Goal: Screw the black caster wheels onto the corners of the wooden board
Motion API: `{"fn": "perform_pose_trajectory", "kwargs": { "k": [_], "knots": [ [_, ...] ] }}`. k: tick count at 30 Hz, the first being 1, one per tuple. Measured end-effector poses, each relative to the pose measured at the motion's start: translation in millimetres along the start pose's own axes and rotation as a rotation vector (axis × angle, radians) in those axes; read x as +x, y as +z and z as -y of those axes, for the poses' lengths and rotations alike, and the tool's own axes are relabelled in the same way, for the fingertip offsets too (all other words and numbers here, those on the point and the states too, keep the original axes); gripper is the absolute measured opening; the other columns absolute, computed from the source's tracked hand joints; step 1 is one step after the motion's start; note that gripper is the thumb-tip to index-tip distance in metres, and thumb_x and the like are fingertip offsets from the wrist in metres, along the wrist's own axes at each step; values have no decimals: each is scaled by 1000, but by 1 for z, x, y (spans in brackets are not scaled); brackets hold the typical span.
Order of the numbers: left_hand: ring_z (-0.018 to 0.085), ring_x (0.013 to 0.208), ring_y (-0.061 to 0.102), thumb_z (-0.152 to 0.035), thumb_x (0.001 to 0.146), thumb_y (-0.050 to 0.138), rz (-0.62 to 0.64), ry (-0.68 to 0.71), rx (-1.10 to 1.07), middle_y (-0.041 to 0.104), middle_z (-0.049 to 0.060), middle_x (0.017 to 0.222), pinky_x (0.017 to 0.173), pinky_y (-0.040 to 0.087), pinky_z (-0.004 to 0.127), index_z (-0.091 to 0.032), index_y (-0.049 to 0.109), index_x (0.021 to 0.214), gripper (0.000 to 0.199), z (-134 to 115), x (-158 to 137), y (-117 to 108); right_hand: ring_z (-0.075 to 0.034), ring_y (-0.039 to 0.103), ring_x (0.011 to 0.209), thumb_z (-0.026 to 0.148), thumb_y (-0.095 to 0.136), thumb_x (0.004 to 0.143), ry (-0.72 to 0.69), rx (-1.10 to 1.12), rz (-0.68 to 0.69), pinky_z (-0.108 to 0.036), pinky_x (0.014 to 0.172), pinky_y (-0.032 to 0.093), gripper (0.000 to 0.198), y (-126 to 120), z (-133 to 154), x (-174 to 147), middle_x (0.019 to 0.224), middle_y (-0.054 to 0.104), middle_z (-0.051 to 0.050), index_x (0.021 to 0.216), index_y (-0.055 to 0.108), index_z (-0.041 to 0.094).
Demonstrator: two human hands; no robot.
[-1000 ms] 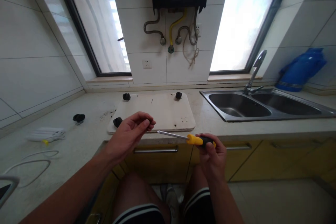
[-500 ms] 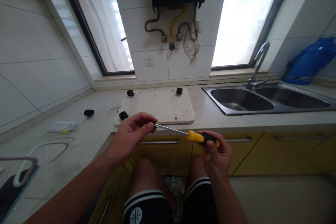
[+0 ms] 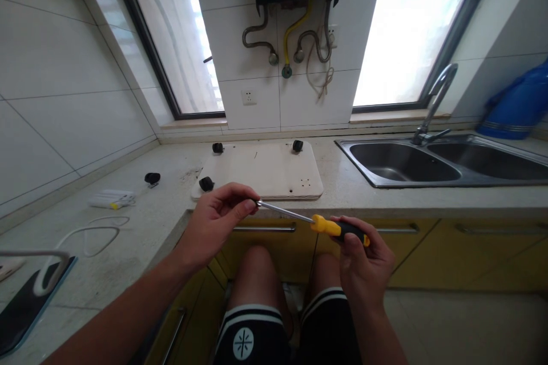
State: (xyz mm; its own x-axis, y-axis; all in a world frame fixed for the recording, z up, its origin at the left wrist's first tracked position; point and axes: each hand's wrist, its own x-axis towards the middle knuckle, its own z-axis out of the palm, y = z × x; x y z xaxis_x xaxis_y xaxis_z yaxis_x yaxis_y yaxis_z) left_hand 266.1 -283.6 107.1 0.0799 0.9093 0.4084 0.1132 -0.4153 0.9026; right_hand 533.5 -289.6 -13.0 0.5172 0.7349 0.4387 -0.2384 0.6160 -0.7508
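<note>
My right hand [image 3: 367, 259] is closed around the yellow and black handle of a screwdriver [image 3: 327, 224]. Its metal shaft points left and slightly up, over the counter's front edge. The thumb and fingers of my left hand [image 3: 225, 214] pinch together at the screwdriver's tip; a small dark bit shows there, too small to name. Just behind my left hand lies a white board [image 3: 261, 170] on the counter, with black casters at three corners: front left [image 3: 206, 183], back left [image 3: 218, 147] and back right [image 3: 297, 146]. Small holes mark its bare front right corner.
A loose black caster [image 3: 152, 178] lies on the left counter, near a white packet [image 3: 112, 199] and a white cable [image 3: 103, 234]. A dark glass-like panel [image 3: 32, 308] is at lower left. The double sink [image 3: 368, 174] with its tap [image 3: 432, 102] is at right.
The view has shifted a little, so the room sits slightly farther right in the picture. Both hands keep the same hold, with the screwdriver still between them.
</note>
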Motion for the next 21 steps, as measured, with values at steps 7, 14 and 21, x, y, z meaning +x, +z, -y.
{"fn": "perform_pose_trajectory", "kwargs": {
  "k": [7,14,21],
  "knots": [
    [19,84,79,-30,98,86,20,156,138,83,5,91,76,65,26,-22,86,96,8,7,11,12,-14,71,50,55,89,94,66,-89,-83,-21,47,59,36,-3,-3,-2,71,77,-4,93,90,19],
    [19,92,80,-27,104,79,122,190,148,83,6,99,82,66,26,-23,85,104,7,30,36,30,-12,63,43,76,92,80,357,-39,-204,-19,39,50,62,-4,-17,6,63,70,-3,83,86,15],
    [22,106,81,-35,104,82,260,148,56,84,9,126,96,69,36,-30,71,153,50,60,89,44,-9,64,49,75,102,64,427,94,-417,-19,45,54,67,-7,-41,33,72,74,-2,84,82,15]
  ]
}}
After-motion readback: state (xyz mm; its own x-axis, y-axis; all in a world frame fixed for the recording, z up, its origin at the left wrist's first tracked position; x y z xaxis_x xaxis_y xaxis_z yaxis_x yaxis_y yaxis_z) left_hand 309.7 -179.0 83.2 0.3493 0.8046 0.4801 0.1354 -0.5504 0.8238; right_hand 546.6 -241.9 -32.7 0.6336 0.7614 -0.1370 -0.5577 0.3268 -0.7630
